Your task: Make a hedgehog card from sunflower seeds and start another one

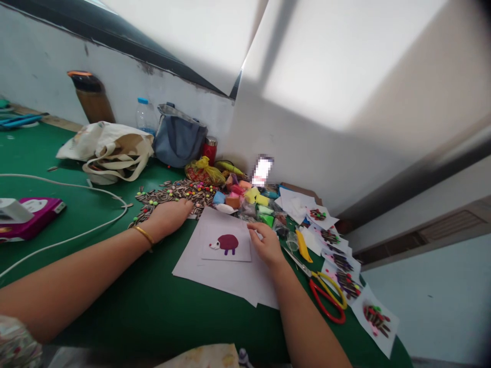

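On the green table lie stacked white sheets (187, 260). A small white card (245, 250) on top carries a hedgehog figure (228, 243) with a dark red body, a white face and purple legs. My left hand (169, 220), a gold bangle at its wrist, reaches to the edge of a heap of striped sunflower seeds (164, 194) mixed with small coloured balls. Its fingers are bent together; whatever is between the tips is hidden. My right hand (266, 245) rests at the card's right edge, fingers loosely bent and apart, holding nothing visible.
Scissors (326, 291) with red and yellow handles lie right of my right hand, beside a yellow tool (304, 246). Seed-decorated cards (378, 319) line the right edge. Behind are coloured clay packs (264, 209), a phone (263, 170) and bags (180, 135). A white cable (76, 230) curves at left.
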A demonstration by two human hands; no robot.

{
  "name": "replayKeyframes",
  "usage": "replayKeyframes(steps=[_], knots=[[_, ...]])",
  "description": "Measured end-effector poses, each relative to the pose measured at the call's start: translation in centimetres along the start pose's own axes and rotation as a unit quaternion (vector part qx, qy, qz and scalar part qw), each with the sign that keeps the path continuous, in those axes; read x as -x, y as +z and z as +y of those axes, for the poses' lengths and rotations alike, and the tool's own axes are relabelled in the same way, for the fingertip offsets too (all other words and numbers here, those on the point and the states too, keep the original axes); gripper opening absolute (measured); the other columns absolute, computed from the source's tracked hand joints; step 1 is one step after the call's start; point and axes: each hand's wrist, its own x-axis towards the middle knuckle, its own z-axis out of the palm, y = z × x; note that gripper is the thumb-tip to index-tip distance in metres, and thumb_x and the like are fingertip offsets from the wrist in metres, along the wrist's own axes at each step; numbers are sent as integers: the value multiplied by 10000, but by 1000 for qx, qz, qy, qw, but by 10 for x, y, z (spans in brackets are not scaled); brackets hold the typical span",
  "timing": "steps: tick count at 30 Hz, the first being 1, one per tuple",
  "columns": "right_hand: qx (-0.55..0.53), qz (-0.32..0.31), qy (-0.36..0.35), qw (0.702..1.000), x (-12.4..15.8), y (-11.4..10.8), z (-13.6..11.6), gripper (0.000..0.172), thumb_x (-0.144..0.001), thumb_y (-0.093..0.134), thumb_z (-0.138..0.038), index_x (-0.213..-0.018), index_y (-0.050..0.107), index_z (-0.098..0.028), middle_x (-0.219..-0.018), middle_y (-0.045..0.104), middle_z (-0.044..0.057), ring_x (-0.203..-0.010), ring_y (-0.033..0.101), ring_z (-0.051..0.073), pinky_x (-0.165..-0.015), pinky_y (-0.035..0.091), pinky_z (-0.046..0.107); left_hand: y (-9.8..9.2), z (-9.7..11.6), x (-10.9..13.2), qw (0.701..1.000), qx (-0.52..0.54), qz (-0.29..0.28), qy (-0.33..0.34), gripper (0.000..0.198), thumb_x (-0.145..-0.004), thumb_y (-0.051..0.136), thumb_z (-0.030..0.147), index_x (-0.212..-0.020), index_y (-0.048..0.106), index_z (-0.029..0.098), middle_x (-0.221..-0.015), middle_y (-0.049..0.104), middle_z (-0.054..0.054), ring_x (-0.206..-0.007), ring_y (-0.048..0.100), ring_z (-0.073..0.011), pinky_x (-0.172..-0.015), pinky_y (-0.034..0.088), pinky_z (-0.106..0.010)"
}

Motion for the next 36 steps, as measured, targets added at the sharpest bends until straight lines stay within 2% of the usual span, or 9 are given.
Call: replayKeyframes(steps=[4,6,8,11,15,19,23,31,36], knots=[[16,-4,-5,1000,0,0,6,252,-911,503,-275,-1044,706,-206,-1053,719,72,-1009,641,209,-912,505,357,-14,-6,-11,984,151,66,-66,185,-865,564,311,-747,523,174,-798,581,-80,-822,593,-257,-768,410,-350],[27,-11,-10,1000,0,1,8,247,-911,504,-262,-1044,705,-208,-1048,720,73,-1005,640,214,-910,505,365,-20,-4,-15,958,250,97,-103,216,-883,548,312,-718,477,193,-723,527,-33,-736,558,-205,-679,396,-291],[36,-22,-17,999,1,3,8,247,-907,507,-238,-1050,705,-206,-1049,718,77,-1008,637,222,-921,499,379,-22,5,-17,915,365,104,-136,230,-922,486,308,-722,444,203,-667,464,9,-589,476,-142,-556,351,-248],[56,-47,-38,997,2,8,5,286,-895,499,-174,-1103,693,-203,-1085,705,87,-1050,615,231,-956,486,395,-19,26,-14,817,550,57,-163,262,-979,357,310,-740,393,209,-654,427,39,-444,339,-82,-420,256,-206],[92,-71,-83,990,2,14,2,392,-856,482,-80,-1191,656,-186,-1164,670,103,-1113,574,233,-1007,462,406,-8,53,-6,658,729,-42,-184,264,-998,353,290,-763,413,187,-657,401,51,-392,274,-34,-351,203,-152],[119,-77,-85,986,1,19,5,437,-844,474,-51,-1235,634,-161,-1256,633,125,-1172,549,241,-1049,431,430,5,64,-2,518,823,-118,-199,269,-1015,341,266,-793,448,158,-656,377,61,-375,278,-4,-330,219,-112],[138,-83,-69,985,1,21,9,417,-867,475,-69,-1239,636,-167,-1285,623,127,-1199,541,249,-1044,431,446,14,62,-1,420,869,-159,-208,265,-1019,343,271,-814,462,151,-666,387,57,-380,321,-2,-317,238,-101],[113,-111,-62,985,-1,16,5,432,-857,511,-58,-1220,650,-246,-1187,663,79,-1128,561,241,-998,449,440,25,57,10,319,897,-202,-230,231,-1002,395,301,-859,493,148,-736,442,22,-422,375,-16,-315,253,-102],[91,-133,-49,986,1,11,2,474,-821,505,-8,-1187,667,-261,-1134,664,63,-1097,552,233,-993,448,428,24,58,13,313,893,-207,-249,233,-1000,388,289,-848,492,147,-738,437,15,-444,391,-25,-312,254,-96]])
